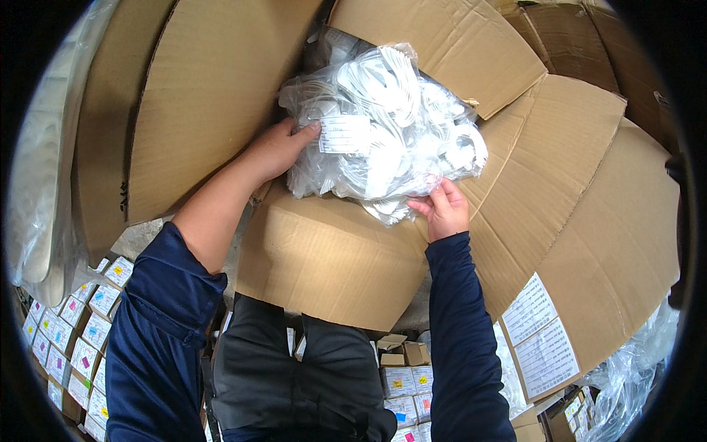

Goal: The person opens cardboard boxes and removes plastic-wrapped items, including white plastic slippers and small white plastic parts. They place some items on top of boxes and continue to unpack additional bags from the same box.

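A clear plastic bag (390,125) stuffed with coiled white cables sits in the mouth of a large open cardboard box (324,258). A white paper label (345,134) is stuck on the bag's front. My left hand (278,149) grips the bag's left side, thumb resting by the label. My right hand (444,209) holds the bag's lower right edge, fingers pinching the plastic. Both forearms wear dark blue sleeves, the left one pushed up.
Open cardboard flaps (574,184) spread around the bag on every side. Rows of small white boxes with coloured stickers (81,331) lie at the lower left, and more (405,390) between my arms. Crumpled clear plastic (44,169) hangs at the left and lower right.
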{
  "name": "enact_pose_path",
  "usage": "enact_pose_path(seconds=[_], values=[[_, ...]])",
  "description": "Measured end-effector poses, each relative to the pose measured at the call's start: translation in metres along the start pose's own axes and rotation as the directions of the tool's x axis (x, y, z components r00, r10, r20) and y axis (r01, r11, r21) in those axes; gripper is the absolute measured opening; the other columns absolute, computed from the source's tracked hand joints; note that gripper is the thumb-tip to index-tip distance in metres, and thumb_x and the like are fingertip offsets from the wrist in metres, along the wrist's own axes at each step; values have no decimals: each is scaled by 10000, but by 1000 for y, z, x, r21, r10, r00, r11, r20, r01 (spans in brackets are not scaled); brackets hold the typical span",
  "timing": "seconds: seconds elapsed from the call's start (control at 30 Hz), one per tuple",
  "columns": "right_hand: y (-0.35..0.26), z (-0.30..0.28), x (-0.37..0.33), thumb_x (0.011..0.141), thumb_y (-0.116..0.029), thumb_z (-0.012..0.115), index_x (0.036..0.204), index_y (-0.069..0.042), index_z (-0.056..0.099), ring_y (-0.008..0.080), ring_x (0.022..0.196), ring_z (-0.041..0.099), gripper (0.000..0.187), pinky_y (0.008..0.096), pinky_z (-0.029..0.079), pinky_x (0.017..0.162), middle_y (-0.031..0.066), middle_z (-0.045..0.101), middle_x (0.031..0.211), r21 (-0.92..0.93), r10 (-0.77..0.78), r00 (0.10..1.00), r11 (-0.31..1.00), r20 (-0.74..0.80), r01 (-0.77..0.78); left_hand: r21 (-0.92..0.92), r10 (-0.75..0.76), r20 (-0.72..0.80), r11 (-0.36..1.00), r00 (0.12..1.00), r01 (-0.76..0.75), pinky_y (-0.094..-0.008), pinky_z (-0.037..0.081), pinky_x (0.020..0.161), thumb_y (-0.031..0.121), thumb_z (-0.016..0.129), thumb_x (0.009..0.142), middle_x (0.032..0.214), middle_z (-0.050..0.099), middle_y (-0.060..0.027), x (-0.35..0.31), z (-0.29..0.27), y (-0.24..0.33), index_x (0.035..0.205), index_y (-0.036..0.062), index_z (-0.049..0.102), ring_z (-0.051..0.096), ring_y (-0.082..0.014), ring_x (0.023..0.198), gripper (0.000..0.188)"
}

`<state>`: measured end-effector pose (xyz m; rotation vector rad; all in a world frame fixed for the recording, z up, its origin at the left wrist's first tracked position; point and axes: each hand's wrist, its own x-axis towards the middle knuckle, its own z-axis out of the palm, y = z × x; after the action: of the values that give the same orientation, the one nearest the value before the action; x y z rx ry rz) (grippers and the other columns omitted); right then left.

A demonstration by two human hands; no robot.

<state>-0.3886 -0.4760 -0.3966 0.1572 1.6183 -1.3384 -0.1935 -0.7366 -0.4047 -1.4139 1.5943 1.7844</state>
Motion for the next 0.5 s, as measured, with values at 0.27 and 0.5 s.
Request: enact_pose_path(seconds=[0.27, 0.5], values=[[-1, -1, -1, 991, -134, 556, 1199, 41, 592, 184, 915, 671, 274, 305, 589, 719, 105, 676, 1080, 11, 10, 1000, 1000, 15, -10, 7, -2, -16, 1000, 1000, 3, -394, 467, 960, 563, 521, 940, 1262, 598, -262, 0, 0, 1, 1320, -68, 496, 598, -336, 1158, 736], [-1, 0, -2, 990, -139, 559, 1196, 45, 591, 186, 903, 675, 278, 297, 585, 709, 107, 678, 1072, 8, 9, 1000, 1000, 1, -9, 30, 10, -4, 999, 1000, -10, -394, 463, 965, 565, 518, 940, 1262, 597, -266, 3, 0, -4, 1312, -67, 505, 596, -339, 1160, 734]])
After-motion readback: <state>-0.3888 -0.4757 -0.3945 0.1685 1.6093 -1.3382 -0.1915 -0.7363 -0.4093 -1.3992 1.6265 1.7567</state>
